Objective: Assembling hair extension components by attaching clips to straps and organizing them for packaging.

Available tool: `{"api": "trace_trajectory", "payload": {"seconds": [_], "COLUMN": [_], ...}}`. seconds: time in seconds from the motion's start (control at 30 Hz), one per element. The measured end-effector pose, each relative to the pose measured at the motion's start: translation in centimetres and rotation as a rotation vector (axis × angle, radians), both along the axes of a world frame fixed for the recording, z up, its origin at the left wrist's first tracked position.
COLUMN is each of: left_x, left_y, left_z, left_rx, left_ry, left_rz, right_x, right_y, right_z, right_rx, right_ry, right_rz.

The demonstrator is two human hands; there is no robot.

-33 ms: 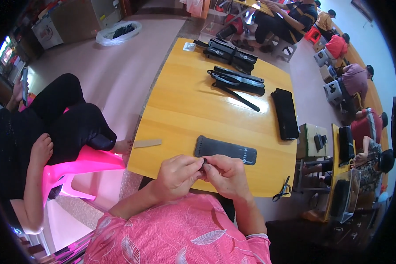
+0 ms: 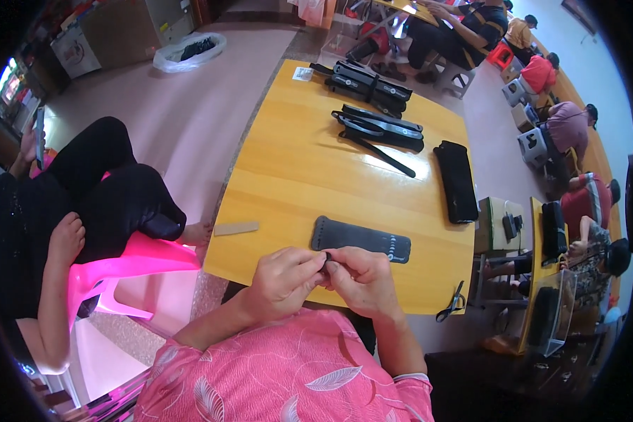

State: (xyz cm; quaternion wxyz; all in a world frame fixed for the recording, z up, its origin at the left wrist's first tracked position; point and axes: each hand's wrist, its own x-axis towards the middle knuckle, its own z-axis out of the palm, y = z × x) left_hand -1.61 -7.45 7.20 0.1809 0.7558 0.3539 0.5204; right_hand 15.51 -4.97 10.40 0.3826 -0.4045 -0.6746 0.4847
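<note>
Both my hands meet just over the table's near edge, fingertips pinched together. Between them is a small black piece (image 2: 327,260), mostly covered by the fingers, so its kind does not show. My left hand (image 2: 283,283) grips it from one side and my right hand (image 2: 364,283) from the other. Right beyond the fingers lies a flat dark grey panel (image 2: 359,238) with small holes along its left end and a light print on its right. Black-handled scissors (image 2: 451,304) rest at the near right corner of the table.
The yellow table (image 2: 288,169) also bears bundled black straps (image 2: 369,86), more black straps (image 2: 383,132), a long black pad (image 2: 456,181) and a beige strip (image 2: 236,228). A person sits on a pink stool (image 2: 141,257) at left. Other people work along the right wall.
</note>
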Motion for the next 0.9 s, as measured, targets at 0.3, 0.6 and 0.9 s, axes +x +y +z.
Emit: {"api": "trace_trajectory", "payload": {"seconds": [0.3, 0.6, 0.9], "left_x": [0.5, 1.6, 1.0], "left_y": [-0.2, -0.6, -1.0], "left_z": [-1.4, -2.8, -1.6], "left_rx": [0.074, -0.024, -0.523], "left_ry": [0.138, 0.054, -0.063], "left_rz": [0.068, 0.037, -0.047], "right_x": [0.5, 2.5, 2.1], "right_y": [0.0, 0.8, -0.1], "right_z": [-1.6, -3.9, -4.7], "right_rx": [-0.303, -0.545, -0.076], "right_ry": [0.075, 0.086, -0.087], "right_rz": [0.007, 0.119, 0.114]}}
